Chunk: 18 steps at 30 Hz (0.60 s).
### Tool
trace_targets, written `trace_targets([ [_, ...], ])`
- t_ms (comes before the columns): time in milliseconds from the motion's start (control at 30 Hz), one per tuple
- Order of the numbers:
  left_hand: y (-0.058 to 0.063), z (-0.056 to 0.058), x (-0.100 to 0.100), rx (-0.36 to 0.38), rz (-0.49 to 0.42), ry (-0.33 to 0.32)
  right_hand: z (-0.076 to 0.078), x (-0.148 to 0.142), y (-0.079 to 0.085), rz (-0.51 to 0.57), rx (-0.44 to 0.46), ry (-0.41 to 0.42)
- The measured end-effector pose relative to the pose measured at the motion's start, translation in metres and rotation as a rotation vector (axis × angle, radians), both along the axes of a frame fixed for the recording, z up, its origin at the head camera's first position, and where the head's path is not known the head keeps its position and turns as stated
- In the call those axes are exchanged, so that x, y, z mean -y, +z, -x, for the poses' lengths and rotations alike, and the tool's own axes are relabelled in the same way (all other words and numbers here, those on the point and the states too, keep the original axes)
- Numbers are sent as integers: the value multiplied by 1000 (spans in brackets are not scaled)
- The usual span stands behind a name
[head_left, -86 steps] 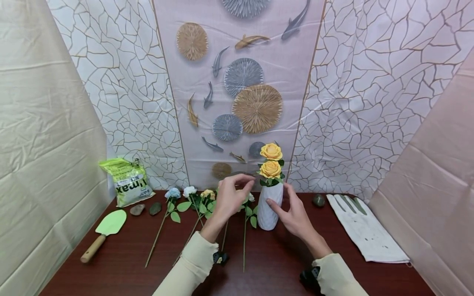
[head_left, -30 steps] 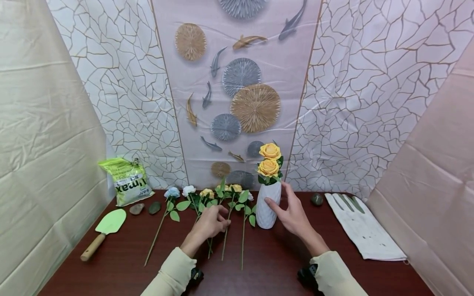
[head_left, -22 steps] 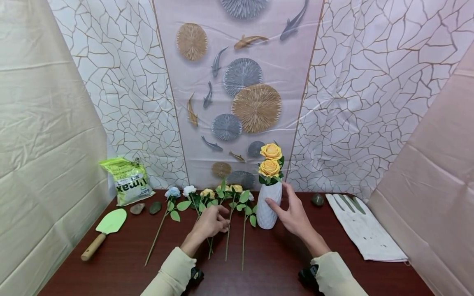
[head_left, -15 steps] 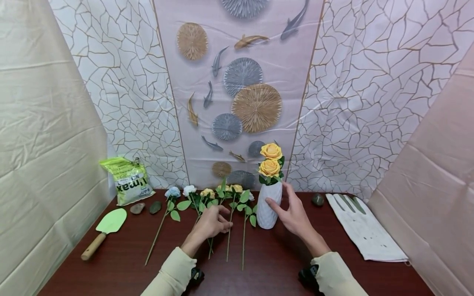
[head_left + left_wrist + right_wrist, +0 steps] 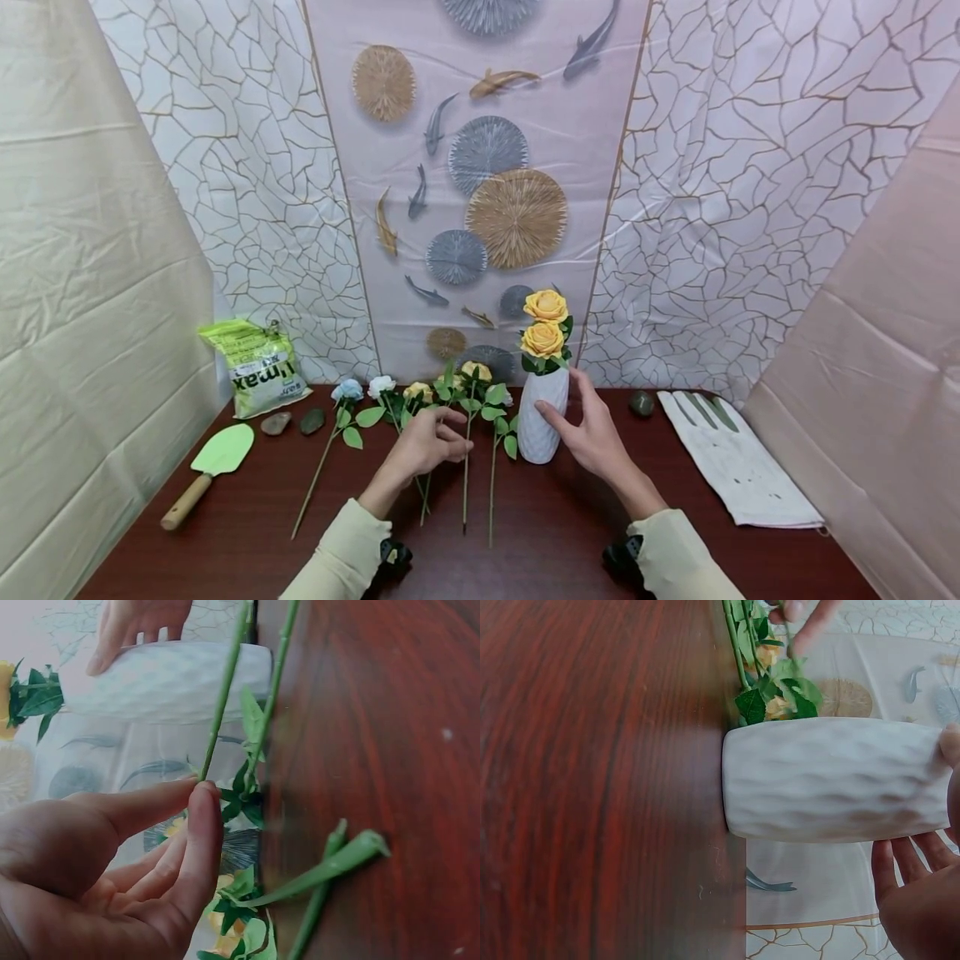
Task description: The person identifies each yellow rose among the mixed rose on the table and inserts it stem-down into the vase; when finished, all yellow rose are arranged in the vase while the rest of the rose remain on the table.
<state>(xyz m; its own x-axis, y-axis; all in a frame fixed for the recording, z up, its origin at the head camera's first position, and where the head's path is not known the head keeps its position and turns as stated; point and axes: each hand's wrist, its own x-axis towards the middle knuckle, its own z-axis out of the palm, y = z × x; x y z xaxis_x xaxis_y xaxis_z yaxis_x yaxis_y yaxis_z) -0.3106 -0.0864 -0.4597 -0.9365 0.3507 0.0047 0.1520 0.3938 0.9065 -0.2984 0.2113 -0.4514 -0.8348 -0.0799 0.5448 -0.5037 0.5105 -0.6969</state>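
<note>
The left hand [image 5: 426, 443] pinches a rose stem [image 5: 466, 483] between fingertips [image 5: 202, 814]; the right hand [image 5: 597, 435], fingers [image 5: 909, 860] apart, grips a white vase [image 5: 540, 421], two yellow roses [image 5: 543, 340] above them.

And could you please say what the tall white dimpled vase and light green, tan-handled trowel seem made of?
The white dimpled vase looks like matte ceramic, given its glare-free surface, possibly plastic. The trowel's rounded green blade, evenly coloured, may be painted metal or plastic; its tan handle looks like wood by colour.
</note>
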Motion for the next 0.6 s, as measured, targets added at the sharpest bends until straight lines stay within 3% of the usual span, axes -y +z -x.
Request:
trace_targets([
  [167,5,1,-3,-49,-50,40,0,0,0,10,1,12],
  [433,19,1,-19,-342,-95,177,0,-1,-1,12,15,-2],
  [600,37,1,-26,-464,-187,191,-12,6,15,23,13,25],
])
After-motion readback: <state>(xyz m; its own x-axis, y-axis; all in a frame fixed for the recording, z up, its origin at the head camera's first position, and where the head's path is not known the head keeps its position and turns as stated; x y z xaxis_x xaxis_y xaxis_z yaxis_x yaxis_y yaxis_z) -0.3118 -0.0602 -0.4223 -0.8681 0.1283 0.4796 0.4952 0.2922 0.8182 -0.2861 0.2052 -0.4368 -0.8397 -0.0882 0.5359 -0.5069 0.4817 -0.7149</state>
